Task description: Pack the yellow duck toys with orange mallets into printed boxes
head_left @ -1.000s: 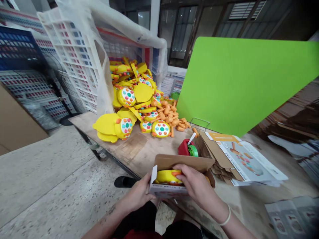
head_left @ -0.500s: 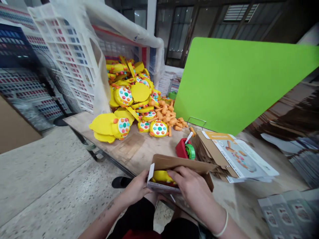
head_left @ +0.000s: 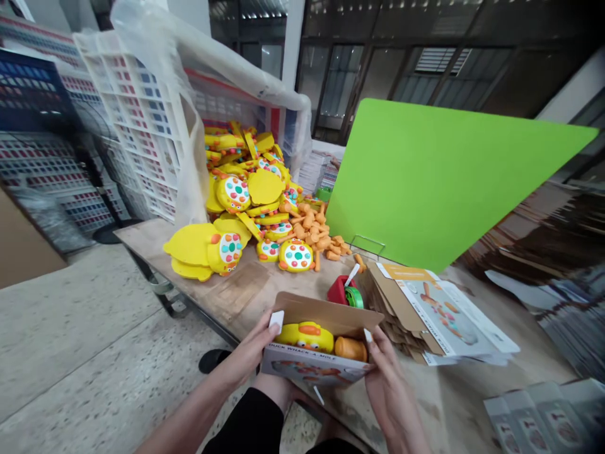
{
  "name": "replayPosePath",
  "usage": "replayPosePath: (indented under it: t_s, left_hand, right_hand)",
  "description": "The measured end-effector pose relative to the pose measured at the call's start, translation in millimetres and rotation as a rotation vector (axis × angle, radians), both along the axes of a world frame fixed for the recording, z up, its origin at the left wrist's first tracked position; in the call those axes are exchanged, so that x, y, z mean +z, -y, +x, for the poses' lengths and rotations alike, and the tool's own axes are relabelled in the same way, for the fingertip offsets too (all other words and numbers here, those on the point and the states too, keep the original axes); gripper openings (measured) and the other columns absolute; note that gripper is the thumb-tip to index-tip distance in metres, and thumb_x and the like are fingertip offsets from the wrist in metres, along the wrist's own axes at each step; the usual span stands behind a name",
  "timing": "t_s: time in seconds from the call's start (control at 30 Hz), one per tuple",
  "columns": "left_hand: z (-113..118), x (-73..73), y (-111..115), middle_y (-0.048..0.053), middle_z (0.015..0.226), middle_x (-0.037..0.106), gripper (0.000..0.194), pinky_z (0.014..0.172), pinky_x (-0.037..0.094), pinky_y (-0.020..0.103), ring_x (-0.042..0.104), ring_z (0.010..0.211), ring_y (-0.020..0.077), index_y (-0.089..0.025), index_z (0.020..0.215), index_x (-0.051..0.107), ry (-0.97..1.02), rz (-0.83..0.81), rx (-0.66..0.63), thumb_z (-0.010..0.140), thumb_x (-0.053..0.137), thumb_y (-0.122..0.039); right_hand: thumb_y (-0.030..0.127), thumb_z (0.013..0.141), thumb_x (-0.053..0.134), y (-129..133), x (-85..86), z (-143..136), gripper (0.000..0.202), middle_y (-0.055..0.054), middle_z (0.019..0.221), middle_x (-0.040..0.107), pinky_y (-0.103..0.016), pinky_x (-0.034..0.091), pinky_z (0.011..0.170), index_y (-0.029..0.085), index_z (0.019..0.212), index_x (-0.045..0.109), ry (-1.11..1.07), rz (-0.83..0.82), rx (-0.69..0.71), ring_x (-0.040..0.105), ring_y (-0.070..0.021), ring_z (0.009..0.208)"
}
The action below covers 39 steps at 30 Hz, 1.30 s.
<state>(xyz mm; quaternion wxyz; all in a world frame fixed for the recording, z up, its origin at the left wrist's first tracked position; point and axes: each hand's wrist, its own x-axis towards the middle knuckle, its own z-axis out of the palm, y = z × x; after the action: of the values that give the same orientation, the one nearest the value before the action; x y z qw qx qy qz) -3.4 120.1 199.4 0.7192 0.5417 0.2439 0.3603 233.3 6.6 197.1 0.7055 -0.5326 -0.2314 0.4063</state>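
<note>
Between my hands is a printed cardboard box (head_left: 312, 372), its top flap raised at the back and its mouth facing me. Inside lie a yellow duck toy (head_left: 295, 337) with an orange beak and, to its right, an orange toy hammer (head_left: 350, 349). My left hand (head_left: 258, 347) grips the box's left end, thumb on the white side flap. At the right end my right hand (head_left: 385, 369) is closed on the box, fingers by the other side flap.
A white crate (head_left: 137, 120) on its side spills several duck toys (head_left: 265, 187) beside orange hammers (head_left: 314, 227). A red tape dispenser (head_left: 338, 290) stands behind the box. Flattened boxes (head_left: 444, 309) are stacked right, before a green board (head_left: 439, 176).
My right hand has come out of the box and now holds its right end. The box has tilted toward me, and the toy hammer inside has come into view.
</note>
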Motion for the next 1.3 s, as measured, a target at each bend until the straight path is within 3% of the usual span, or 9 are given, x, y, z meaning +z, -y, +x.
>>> replayPosePath:
  t_s: [0.1,0.27,0.37,0.6,0.8,0.9,1.1,1.2,1.3]
  left_hand:
    - [-6,14.7,-3,0.008,0.146,0.058,0.055,0.112,0.042,0.046,0.052,0.136,0.0314,-0.026,0.143,0.050,-0.025,0.036,0.071,0.093,0.065,-0.041]
    - [-28,37.9,-17,0.011,0.131,0.068,0.018,0.115,0.037,0.047,0.052,0.136,0.0310,-0.023,0.104,0.069,-0.246,0.578,0.042,0.090,0.071,-0.033]
    - [-34,43.0,-16,0.013,0.130,0.068,0.029,0.112,0.040,0.049,0.052,0.135,0.0326,-0.023,0.103,0.066,-0.331,0.716,-0.007,0.083,0.081,-0.038]
    - [-27,44.9,-7,0.014,0.133,0.066,0.039,0.106,0.049,0.046,0.060,0.127,0.0293,-0.022,0.123,0.063,-0.487,0.942,0.062,0.087,0.075,-0.031]
    - [-20,56.3,-10,0.009,0.112,0.074,0.016,0.092,0.058,0.036,0.071,0.105,0.0228,-0.021,0.109,0.069,-0.510,1.052,0.126,0.096,0.064,-0.030]
    - [-24,55.4,-10,0.009,0.114,0.075,0.017,0.092,0.059,0.034,0.071,0.109,0.0227,-0.021,0.108,0.070,-0.512,1.177,0.150,0.100,0.060,-0.032]
    - [-39,42.5,-11,0.011,0.133,0.070,0.037,0.115,0.043,0.053,0.056,0.135,0.0315,-0.018,0.137,0.059,-0.586,1.659,0.176,0.102,0.058,-0.031]
    - [-41,39.5,-8,0.009,0.136,0.069,0.042,0.120,0.037,0.056,0.053,0.138,0.0305,-0.019,0.145,0.052,-0.632,1.717,0.189,0.103,0.055,-0.018]
    - [-39,43.1,-5,0.011,0.133,0.070,0.039,0.119,0.036,0.058,0.058,0.133,0.0312,-0.016,0.141,0.055,-0.636,1.743,0.193,0.102,0.056,-0.017]
  right_hand:
    - [0.044,0.078,0.080,3,7.1,8,0.053,0.000,0.144,0.061,-0.040,0.054,0.100,0.039,0.128,0.061,0.059,0.033,0.075,0.057,-0.0253,0.131]
    - [0.039,0.087,0.073,13,12.5,37,0.017,-0.009,0.133,0.067,-0.047,0.050,0.105,0.028,0.100,0.073,0.633,0.111,0.179,0.059,-0.0294,0.129]
    - [0.034,0.089,0.071,22,18.6,47,0.023,-0.011,0.138,0.065,-0.051,0.043,0.114,0.028,0.111,0.073,0.981,0.163,0.261,0.054,-0.0297,0.136]
    - [0.031,0.096,0.063,24,34.9,42,0.040,-0.010,0.137,0.066,-0.050,0.051,0.103,0.028,0.135,0.058,1.532,0.216,0.182,0.061,-0.0285,0.129]
    - [0.027,0.099,0.059,18,35.9,37,0.032,-0.008,0.130,0.070,-0.045,0.051,0.097,0.027,0.130,0.059,1.585,0.230,0.095,0.066,-0.0256,0.120]
    - [0.021,0.099,0.058,19,34.5,38,0.025,-0.008,0.132,0.069,-0.046,0.050,0.098,0.027,0.123,0.063,1.619,0.270,0.076,0.064,-0.0252,0.122]
    - [0.027,0.096,0.064,24,28.1,33,0.036,-0.014,0.134,0.066,-0.054,0.047,0.103,0.022,0.132,0.061,1.835,0.342,-0.028,0.056,-0.0317,0.132]
    - [0.013,0.091,0.068,24,23.1,18,0.039,-0.012,0.115,0.070,-0.045,0.053,0.090,0.024,0.129,0.064,1.791,0.354,-0.235,0.064,-0.0268,0.112]
    - [0.002,0.088,0.068,23,19.7,4,0.040,-0.007,0.096,0.070,-0.040,0.051,0.083,0.022,0.122,0.067,1.745,0.394,-0.331,0.065,-0.0214,0.092]
